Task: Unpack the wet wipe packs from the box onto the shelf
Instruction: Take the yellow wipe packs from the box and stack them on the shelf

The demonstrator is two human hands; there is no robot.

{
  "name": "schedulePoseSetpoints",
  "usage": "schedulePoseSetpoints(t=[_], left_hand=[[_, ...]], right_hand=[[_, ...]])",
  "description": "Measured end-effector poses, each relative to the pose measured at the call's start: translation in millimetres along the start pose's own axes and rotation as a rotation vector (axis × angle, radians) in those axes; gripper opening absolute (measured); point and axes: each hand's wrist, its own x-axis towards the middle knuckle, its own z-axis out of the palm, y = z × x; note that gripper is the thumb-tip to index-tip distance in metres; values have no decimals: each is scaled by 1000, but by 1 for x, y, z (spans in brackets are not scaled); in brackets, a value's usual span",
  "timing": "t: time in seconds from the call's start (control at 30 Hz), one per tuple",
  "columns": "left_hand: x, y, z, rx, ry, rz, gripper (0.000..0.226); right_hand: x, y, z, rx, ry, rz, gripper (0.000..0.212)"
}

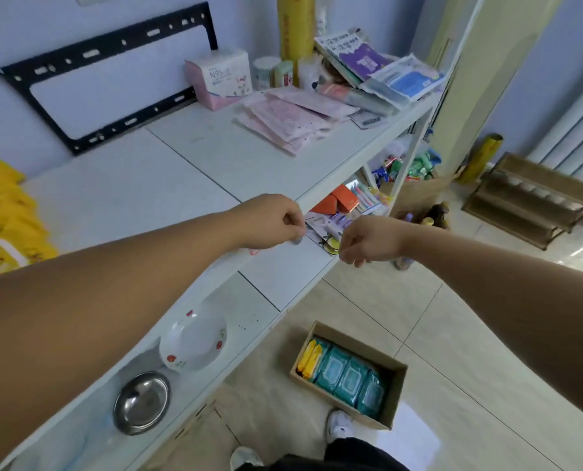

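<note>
Filling 1 box (354,339), 3 teal packs (351,379), 2 yellow packs (309,356), 2 hands (271,220) (368,241)

We count one box (358,341) at 5 o'clock holding three teal packs (349,377) and two yellow packs (309,360). At 7 o'clock: one white bowl (195,338), one steel bowl (142,402). Yellow stack (1,212) at 9 o'clock: we can't count it.

A pink N95 box (218,78) is stood upright. To its left a black wall bracket (103,79) is mounted. Pink packets (293,120) are fanned out just right of the box, and a purple packet (361,61) and a blue-white packet (409,79) are piled beyond them. Far nearer the camera than the box, a flowered plate (193,338) and a steel bowl (142,401) are laid side by side.
</note>
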Motion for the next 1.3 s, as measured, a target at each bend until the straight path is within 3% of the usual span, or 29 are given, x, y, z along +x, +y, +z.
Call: schedulePoseSetpoints(t=[0.23, 0.47, 0.7, 0.93, 1.2, 1.3], left_hand=[[44, 38, 57, 43, -103, -65, 12], [70, 26, 122, 18, -225, -168, 11], [96, -18, 196, -21, -388, -254, 9], [115, -78, 299, 31, -581, -351, 20], [141, -156, 419, -12, -619, -431, 25], [153, -186, 463, -12, -607, -476, 13]], right_hand=[[6, 87, 6, 56, -14, 23, 12], [18, 141, 36, 138, -49, 100, 13], [42, 192, 100, 201, -162, 212, 20], [74, 242, 186, 233, -273, 292, 18], [142, 291, 297, 258, -333, 361, 35], [170, 311, 344, 257, -364, 372, 33]])
